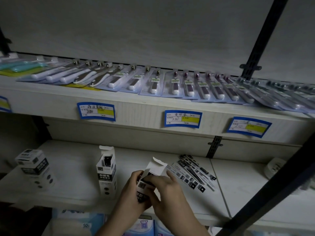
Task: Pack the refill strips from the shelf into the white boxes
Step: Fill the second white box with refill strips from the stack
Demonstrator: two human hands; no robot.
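Observation:
Both my hands hold a small white box [156,169] with its top flap open, tilted over the lower shelf [238,181]. My left hand [133,189] grips its left side and my right hand [167,189] grips its right side and lower edge. To the right, several black-and-white refill strips [192,172] lie fanned out on the shelf. A second white box [106,171] stands upright to the left, flap open, with dark strips showing inside. A closed white box [32,161] sits at the far left on top of another.
The upper shelf [136,113] carries a row of blister-packed tools [153,82] and blue price labels [183,119] on its front edge. A dark diagonal post [276,188] crosses at the right. A white roll-like object [274,167] lies at far right. Blue packages [144,225] sit below.

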